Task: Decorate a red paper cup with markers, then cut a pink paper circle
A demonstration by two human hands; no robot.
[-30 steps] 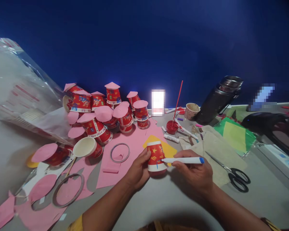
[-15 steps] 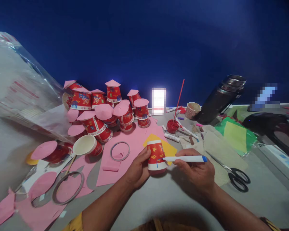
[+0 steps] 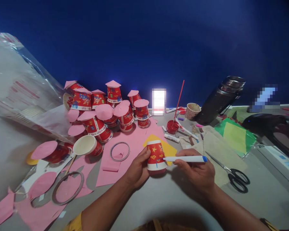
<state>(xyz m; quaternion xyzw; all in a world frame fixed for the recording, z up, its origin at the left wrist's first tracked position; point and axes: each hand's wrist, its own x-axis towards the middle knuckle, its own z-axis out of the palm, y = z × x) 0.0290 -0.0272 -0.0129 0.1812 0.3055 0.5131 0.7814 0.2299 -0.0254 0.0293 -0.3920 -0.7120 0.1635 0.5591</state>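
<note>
a red cup (image 3: 156, 153) is upside down in front of you, its wide white rim low, with a short blue stroke near that rim. your left grip (image 3: 139, 168) is closed on its left side, thumb against the wall. your right grip (image 3: 197, 170) pinches a white marker (image 3: 188, 159) with a blue end; its tip is at the cup's right side, though you cannot tell whether it touches. just behind the cup lies yellow paper (image 3: 171, 148), overlapping a pink sheet (image 3: 135, 141) that carries a grey ring (image 3: 129, 152). beyond, to the left, red cups with pink paper tops (image 3: 93, 123) are piled together. a pot of red paste (image 3: 172, 127) with a red stick (image 3: 179, 100) stands behind the yellow paper. to your right, black-handled scissors (image 3: 228, 169) lie partly on beige cloth (image 3: 214, 144), on the grey surface (image 3: 144, 202).
</note>
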